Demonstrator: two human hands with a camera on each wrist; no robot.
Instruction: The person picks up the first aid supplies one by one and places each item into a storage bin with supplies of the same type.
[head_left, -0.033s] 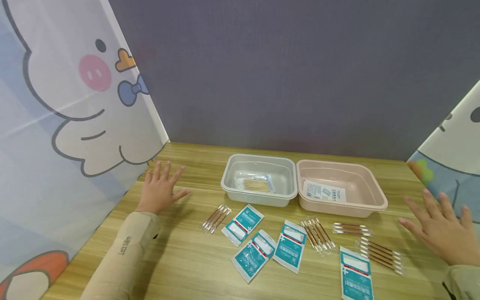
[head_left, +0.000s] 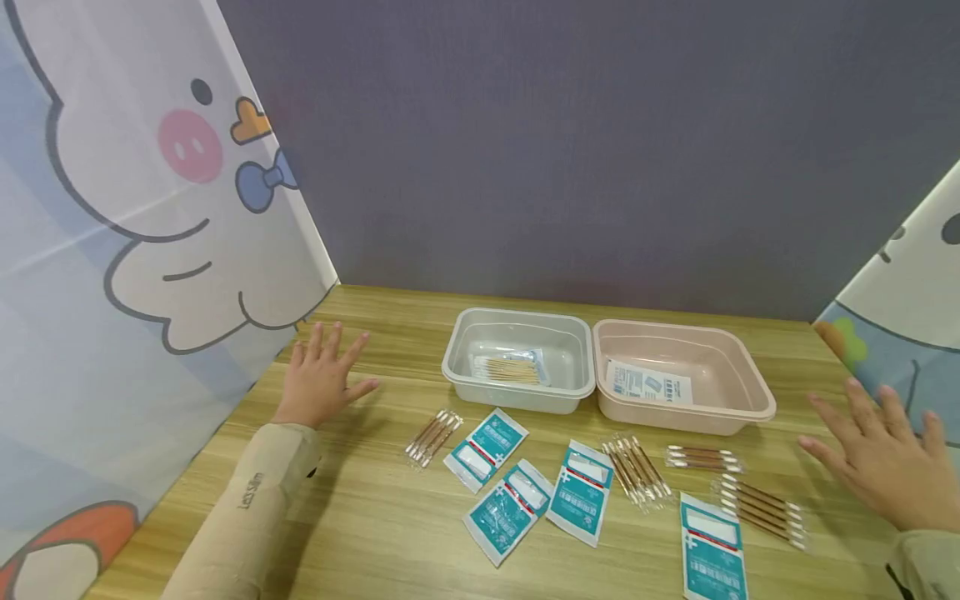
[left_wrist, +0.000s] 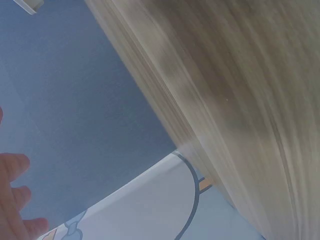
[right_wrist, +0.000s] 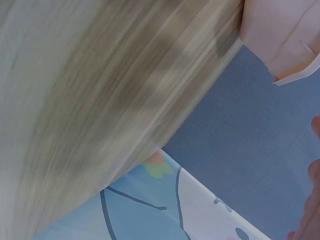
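Note:
My left hand (head_left: 318, 383) is at the left of the table with its fingers spread, holding nothing. At the right edge my right hand (head_left: 885, 458) also has spread fingers and holds nothing. Nearest the left hand is a clear pack of brown-stick cotton swabs (head_left: 433, 437); close to the right lies another swab pack (head_left: 762, 510), with more swab packs (head_left: 636, 472) between. Several teal-and-white packets (head_left: 581, 492) lie among them. The grey bin (head_left: 517, 398) contains light-stick swabs (head_left: 512, 371) in a wrapper. Inside the pink bin (head_left: 686, 419) is a white printed packet (head_left: 648, 383).
Both bins stand side by side towards the back of the wooden table (head_left: 375, 533). A dark grey panel (head_left: 570, 150) rises behind, and cartoon-printed cloths (head_left: 150, 275) border the left and right sides. The pink bin's corner (right_wrist: 280, 30) appears in the right wrist view.

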